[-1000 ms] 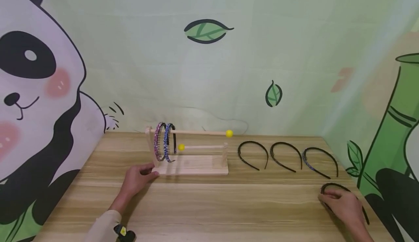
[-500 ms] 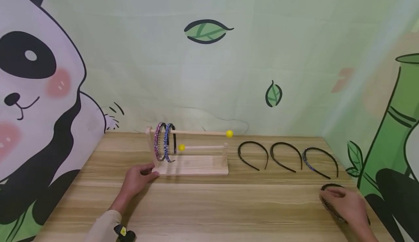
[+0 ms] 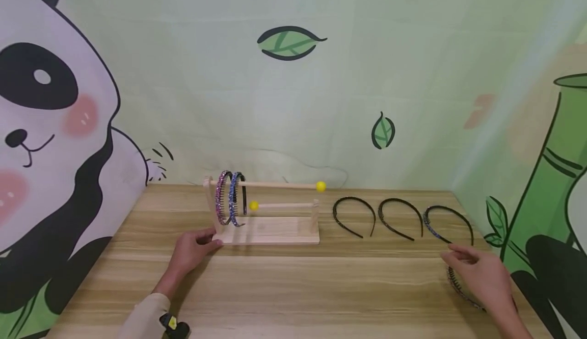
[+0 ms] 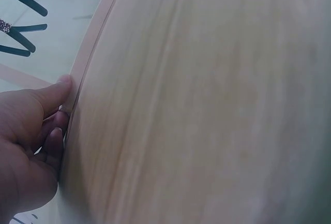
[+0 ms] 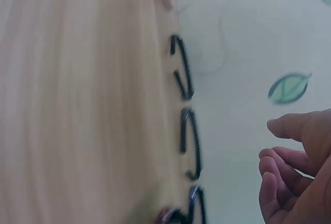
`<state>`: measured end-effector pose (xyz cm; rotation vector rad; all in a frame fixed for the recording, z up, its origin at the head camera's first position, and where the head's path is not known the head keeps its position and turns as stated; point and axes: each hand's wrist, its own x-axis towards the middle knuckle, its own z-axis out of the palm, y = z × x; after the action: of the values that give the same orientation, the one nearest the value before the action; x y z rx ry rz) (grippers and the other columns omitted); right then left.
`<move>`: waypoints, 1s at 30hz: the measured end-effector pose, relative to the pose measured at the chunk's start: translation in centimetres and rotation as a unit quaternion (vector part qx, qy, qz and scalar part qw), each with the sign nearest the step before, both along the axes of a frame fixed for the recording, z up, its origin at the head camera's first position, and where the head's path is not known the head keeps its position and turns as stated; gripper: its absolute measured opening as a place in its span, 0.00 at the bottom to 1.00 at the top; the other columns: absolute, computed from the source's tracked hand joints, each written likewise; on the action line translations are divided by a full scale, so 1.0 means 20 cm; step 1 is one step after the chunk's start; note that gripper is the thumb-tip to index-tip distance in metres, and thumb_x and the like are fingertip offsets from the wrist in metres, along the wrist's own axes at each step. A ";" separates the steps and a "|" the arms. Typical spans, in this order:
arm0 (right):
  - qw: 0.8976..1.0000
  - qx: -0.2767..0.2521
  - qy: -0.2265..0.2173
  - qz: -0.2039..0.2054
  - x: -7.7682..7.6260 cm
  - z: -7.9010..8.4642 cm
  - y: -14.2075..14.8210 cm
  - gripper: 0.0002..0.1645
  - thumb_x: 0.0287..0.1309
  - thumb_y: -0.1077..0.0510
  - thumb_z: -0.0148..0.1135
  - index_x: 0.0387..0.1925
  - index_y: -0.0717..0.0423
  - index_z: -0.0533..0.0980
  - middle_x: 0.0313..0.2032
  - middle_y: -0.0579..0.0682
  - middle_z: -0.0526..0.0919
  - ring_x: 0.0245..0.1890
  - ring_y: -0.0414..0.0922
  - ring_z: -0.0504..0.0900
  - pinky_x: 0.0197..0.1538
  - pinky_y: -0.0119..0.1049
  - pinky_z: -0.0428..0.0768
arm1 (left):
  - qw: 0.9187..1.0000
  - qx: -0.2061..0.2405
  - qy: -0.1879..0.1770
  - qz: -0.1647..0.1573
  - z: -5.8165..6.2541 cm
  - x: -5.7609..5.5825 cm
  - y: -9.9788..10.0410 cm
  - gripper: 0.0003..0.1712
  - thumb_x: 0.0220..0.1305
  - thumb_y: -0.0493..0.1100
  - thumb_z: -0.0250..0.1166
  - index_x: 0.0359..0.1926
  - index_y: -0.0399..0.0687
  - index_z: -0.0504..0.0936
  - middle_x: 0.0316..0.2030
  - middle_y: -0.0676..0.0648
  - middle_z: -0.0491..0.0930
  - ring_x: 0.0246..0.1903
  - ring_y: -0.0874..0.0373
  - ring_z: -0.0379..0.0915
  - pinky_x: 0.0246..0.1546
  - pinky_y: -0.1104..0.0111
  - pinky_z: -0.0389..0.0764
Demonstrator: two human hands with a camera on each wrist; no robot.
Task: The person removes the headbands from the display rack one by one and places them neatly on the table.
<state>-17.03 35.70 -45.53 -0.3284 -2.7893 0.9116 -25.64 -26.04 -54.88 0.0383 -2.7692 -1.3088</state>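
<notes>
On a wooden display stand point(image 3: 275, 232), a pink-glitter headband point(image 3: 221, 199) and a blue-glitter headband point(image 3: 233, 201) hang at the left end of the upper rod. My left hand point(image 3: 190, 252) holds the near left corner of the stand's base; in the left wrist view its thumb lies on the base edge with the other fingers curled beside it. At the table's right side, my right hand point(image 3: 481, 275) hovers over a toothed glitter headband point(image 3: 458, 285), partly covering it. The right wrist view has the thumb and fingers point(image 5: 282, 159) apart, nothing between them.
A black headband point(image 3: 335, 214), another dark headband point(image 3: 403, 234) and a blue-and-black headband point(image 3: 428, 224) lie in a row right of the stand. Yellow balls point(image 3: 321, 186) cap the rods. A printed cloth point(image 3: 321, 99) hangs behind the wooden table point(image 3: 284, 293).
My right hand has moved off the nearest headband, up and slightly away, and its fingers no longer grasp the band. The left hand and the stand stay put.
</notes>
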 end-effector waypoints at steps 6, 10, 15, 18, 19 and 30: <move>0.998 -0.031 0.040 0.038 0.00 0.09 -0.16 0.33 0.63 0.36 0.68 0.56 0.58 0.83 0.42 0.55 0.90 0.32 0.32 0.83 0.30 0.32 0.79 | 1.000 -0.003 0.004 -0.002 0.01 0.00 0.00 0.26 0.66 0.46 0.72 0.61 0.39 0.82 0.58 0.37 0.82 0.56 0.44 0.80 0.57 0.49 0.78; 0.995 -0.039 0.066 0.066 -0.02 0.14 -0.27 0.32 0.63 0.37 0.68 0.56 0.56 0.84 0.42 0.55 0.90 0.34 0.35 0.84 0.30 0.32 0.80 | 1.000 -0.004 0.004 -0.002 0.01 0.00 0.00 0.26 0.66 0.46 0.72 0.61 0.39 0.82 0.58 0.37 0.82 0.56 0.44 0.80 0.57 0.49 0.79; 0.989 -0.058 0.101 0.094 -0.06 0.19 -0.41 0.27 0.63 0.41 0.70 0.55 0.55 0.85 0.41 0.53 0.90 0.36 0.38 0.86 0.34 0.29 0.81 | 1.000 -0.003 0.004 -0.003 0.01 0.01 0.00 0.26 0.66 0.46 0.72 0.61 0.40 0.81 0.58 0.38 0.82 0.56 0.44 0.80 0.57 0.49 0.79; 0.984 -0.080 0.118 0.110 -0.08 0.20 -0.49 0.26 0.63 0.42 0.71 0.54 0.53 0.85 0.42 0.51 0.90 0.36 0.34 0.85 0.37 0.27 0.82 | 1.000 -0.003 0.004 -0.003 0.01 0.01 0.01 0.26 0.65 0.46 0.73 0.61 0.39 0.81 0.58 0.37 0.82 0.55 0.44 0.81 0.57 0.49 0.79; 0.982 -0.089 0.121 0.115 -0.09 0.21 -0.52 0.25 0.62 0.42 0.71 0.54 0.53 0.85 0.42 0.51 0.90 0.36 0.33 0.85 0.37 0.27 0.82 | 1.000 -0.003 0.002 -0.002 0.02 0.01 0.01 0.26 0.65 0.46 0.73 0.61 0.39 0.81 0.58 0.37 0.82 0.55 0.44 0.81 0.57 0.49 0.79; 0.956 -0.171 0.143 0.189 -0.20 0.19 -0.84 0.21 0.60 0.46 0.74 0.51 0.50 0.86 0.40 0.46 0.90 0.38 0.39 0.86 0.42 0.29 0.83 | 1.000 -0.002 -0.001 0.003 0.02 0.01 0.01 0.26 0.66 0.46 0.72 0.61 0.39 0.82 0.57 0.38 0.83 0.55 0.45 0.81 0.57 0.49 0.79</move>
<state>-21.12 18.96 -41.73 0.2863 -2.4581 1.4059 -25.38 -25.85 -54.40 0.0476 -2.7706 -1.3025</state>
